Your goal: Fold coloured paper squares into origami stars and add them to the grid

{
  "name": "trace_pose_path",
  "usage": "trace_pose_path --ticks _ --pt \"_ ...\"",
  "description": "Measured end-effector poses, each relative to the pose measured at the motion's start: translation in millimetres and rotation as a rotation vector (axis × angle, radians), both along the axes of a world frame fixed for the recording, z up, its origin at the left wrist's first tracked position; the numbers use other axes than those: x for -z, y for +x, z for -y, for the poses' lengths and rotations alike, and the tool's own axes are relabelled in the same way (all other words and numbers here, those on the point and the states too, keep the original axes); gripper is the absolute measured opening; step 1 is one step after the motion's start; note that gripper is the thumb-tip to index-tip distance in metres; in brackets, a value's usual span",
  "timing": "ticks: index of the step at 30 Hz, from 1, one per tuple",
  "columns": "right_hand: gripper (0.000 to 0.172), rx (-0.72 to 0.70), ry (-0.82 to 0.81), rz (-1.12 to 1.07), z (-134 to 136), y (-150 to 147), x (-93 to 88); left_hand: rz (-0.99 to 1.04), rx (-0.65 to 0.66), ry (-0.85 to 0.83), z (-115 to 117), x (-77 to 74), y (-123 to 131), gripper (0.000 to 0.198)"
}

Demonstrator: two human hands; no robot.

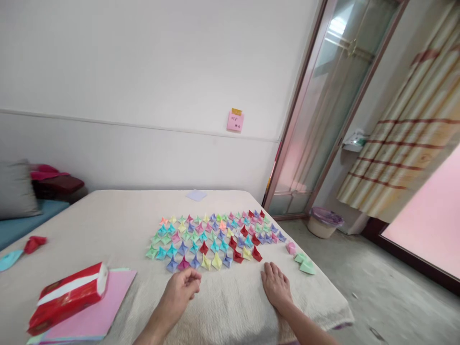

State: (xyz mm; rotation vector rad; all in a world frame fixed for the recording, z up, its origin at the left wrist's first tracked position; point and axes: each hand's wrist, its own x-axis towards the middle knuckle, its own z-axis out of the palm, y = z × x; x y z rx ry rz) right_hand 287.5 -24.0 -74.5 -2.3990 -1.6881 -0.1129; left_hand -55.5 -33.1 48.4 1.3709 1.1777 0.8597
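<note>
Rows of small folded paper pieces [204,235] in many colours stand on the cream-covered table [118,215]. Just in front of the nearest row is my left hand [181,290], its fingers curled together; whether anything is between them is hidden. My right hand [276,283] lies flat, palm down, on the cover near the right end of the rows, holding nothing. Beyond it, by the right edge, lie green folded papers [305,264] and a pink one [291,247].
At the left, a red tissue pack [68,297] rests on pink paper sheets [117,292]. Farther left are a red paper piece [35,244] and a light blue one [10,260]. A pale sheet [196,195] lies at the back. A bin [324,223] stands on the floor.
</note>
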Motion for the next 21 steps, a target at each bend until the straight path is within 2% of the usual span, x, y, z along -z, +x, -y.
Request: trace_pose_path --ticks 4,14,21 --pt "0.037 -0.008 0.007 0.029 1.1 2.1 -0.2 -0.031 0.016 0.004 -2.2 0.1 0.9 0.015" --pt "0.022 -0.057 0.051 0.020 8.5 2.2 -8.1 -0.094 0.107 0.019 11.3 11.3 10.2 0.016" --pt "0.030 -0.061 0.045 0.008 10.8 1.3 -9.0 -0.153 0.114 0.083 22.1 -1.7 13.1 0.014"
